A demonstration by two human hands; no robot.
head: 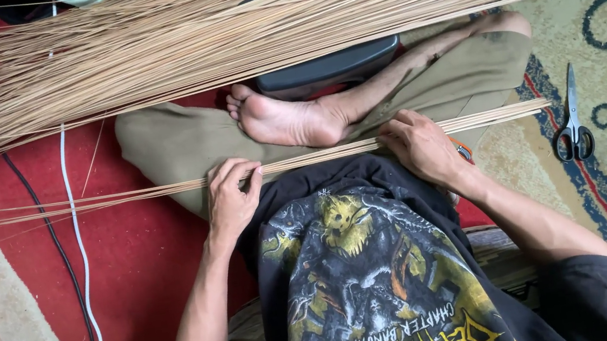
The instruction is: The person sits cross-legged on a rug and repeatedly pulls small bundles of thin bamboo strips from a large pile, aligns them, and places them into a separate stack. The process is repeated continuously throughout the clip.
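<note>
Head view looks down on a person sitting cross-legged on a red patterned carpet, with a big loose sheaf of thin tan sticks spread across the top of the picture, resting over a dark cushion. Below it, a smaller bundle of sticks lies across the person's lap, running from far left to just past the right knee. The left hand curls over this bundle, fingers bent down onto it and thumb beneath, closed around a few strands. The right hand rests on the same bundle further along, fingers closed on it in a loose pinch. The sticks look very light, stiff yet springy, and likely to snap if bent sharply; gripping them together near the middle, both hands apart, should keep them from fanning. A pair of scissors lies well apart on the right.
</note>
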